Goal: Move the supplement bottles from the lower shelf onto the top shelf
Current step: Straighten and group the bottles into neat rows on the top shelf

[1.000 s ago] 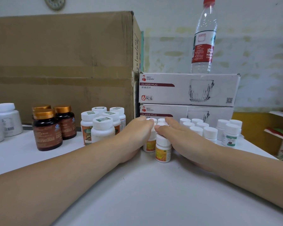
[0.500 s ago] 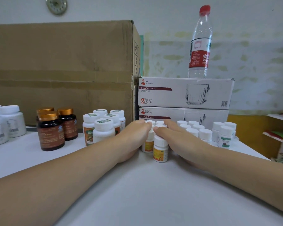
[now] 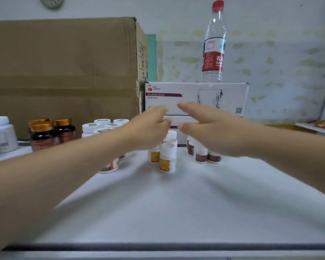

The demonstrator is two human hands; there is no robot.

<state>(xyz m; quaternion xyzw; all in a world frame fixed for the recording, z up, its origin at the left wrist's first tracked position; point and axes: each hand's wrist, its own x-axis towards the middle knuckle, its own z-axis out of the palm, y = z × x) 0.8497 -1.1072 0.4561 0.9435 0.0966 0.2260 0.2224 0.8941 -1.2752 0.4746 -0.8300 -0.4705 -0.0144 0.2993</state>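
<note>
We log both grips wide, empty: left hand (image 3: 148, 128), right hand (image 3: 210, 128). Orange-label bottles (image 3: 167, 156) upright, just below, between grips; equally near.

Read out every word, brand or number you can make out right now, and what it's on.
"RED CHERRY": top left of the upper white box.
"GLASS MUG": dark red band on the same box.
Chinese line under that band: too small to read.
Red label on the water bottle: blurred, unreadable.
Labels on the supplement bottles: blurred.
Side markings on the cardboard box: unreadable.
</note>
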